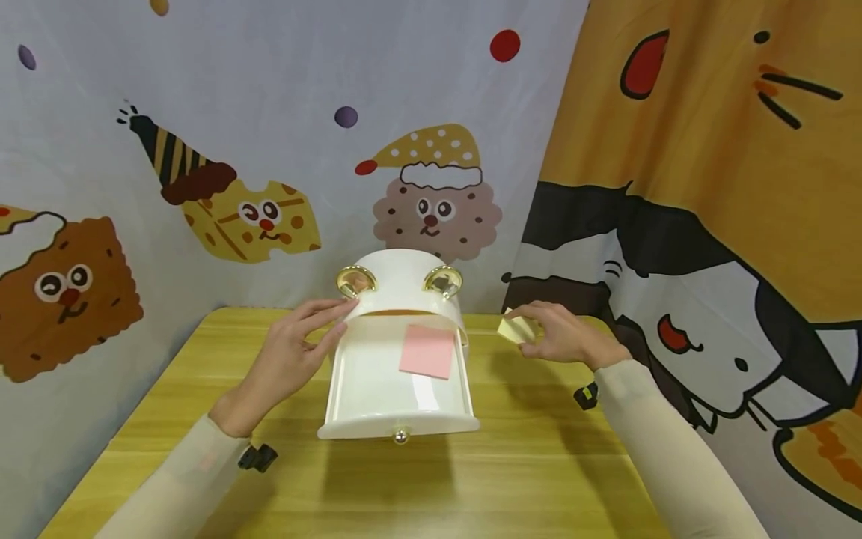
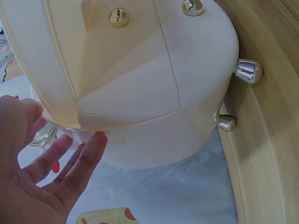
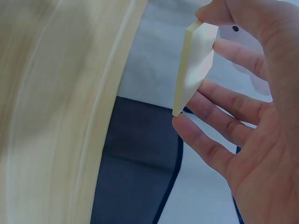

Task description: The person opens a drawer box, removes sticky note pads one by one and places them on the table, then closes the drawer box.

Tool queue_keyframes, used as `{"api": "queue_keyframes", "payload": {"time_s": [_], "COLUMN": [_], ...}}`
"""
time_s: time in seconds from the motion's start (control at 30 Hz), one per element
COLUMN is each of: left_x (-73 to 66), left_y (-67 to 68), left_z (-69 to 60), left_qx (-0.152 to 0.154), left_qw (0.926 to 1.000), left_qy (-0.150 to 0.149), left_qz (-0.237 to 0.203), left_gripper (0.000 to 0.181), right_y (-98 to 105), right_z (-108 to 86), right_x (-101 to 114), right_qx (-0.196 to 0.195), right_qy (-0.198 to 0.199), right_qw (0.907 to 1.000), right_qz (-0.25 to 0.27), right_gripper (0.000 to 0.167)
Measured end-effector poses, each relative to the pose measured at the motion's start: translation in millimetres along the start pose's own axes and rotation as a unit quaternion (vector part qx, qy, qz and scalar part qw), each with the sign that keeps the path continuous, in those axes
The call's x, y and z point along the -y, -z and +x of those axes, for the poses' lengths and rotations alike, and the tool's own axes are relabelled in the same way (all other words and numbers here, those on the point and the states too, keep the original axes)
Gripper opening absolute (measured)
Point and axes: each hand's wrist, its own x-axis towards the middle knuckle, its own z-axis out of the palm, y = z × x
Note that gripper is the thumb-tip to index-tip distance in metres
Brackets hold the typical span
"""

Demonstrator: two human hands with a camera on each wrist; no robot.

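Note:
A white desktop drawer box (image 1: pixel 402 275) with two gold rings on its top stands on the table. Its drawer (image 1: pixel 364 425) is pulled out toward me, a small gold knob (image 1: pixel 400 436) on the front. Inside the drawer, to the right, lies a pink sticky note pad (image 1: pixel 427 350). My left hand (image 1: pixel 289 355) touches the box's left side near the gold ring, its fingers fairly straight. To the right of the box, my right hand (image 1: pixel 564 335) pinches a pale yellow sticky note pad (image 3: pixel 198 63) by its edges between thumb and fingers, off the table.
The wooden table (image 1: pixel 532 479) extends around the box. A cloth with cartoon figures (image 1: pixel 269 150) hangs behind, and an orange cartoon cloth (image 1: pixel 673 150) hangs at the right. Gold feet (image 2: pixel 249 71) stick out from the box in the left wrist view.

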Motion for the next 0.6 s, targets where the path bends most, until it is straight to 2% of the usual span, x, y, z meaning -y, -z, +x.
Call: {"api": "queue_keyframes", "payload": {"time_s": [0.3,0.6], "left_x": [-1.5,-1.1], "left_y": [0.8,-0.1], "left_z": [0.3,2.1], "left_qx": [0.002,-0.003], "left_qw": [1.0000,1.0000], "left_qy": [0.005,-0.004], "left_qz": [-0.001,0.007], "left_gripper": [0.045,0.044], "right_y": [-7.9,-11.7], "right_z": [-2.4,-3.1], "right_x": [-18.9,-31.7], "right_qx": [0.006,0.013], "right_qy": [-0.024,-0.057], "right_qw": [0.9997,0.9982], "right_qz": [0.004,0.015], "right_gripper": [0.059,0.058]}}
